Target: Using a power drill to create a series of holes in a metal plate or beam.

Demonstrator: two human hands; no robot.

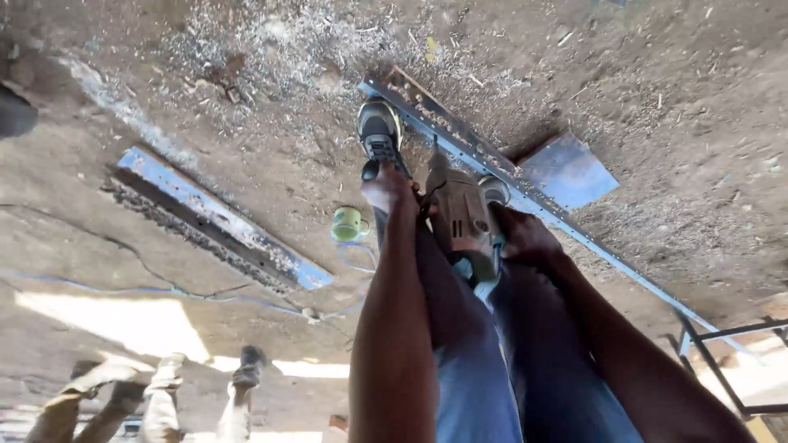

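While both hands clamp the drill (461, 215), left hand (388, 190) with fingers wrapped on the side handle and right hand (525, 238) closed around the body, the tool bears on the steel bar (492, 168) lying on the floor, pinned by a shoe (379, 130). Holes already line the bar's far part; the near length appears undrilled.
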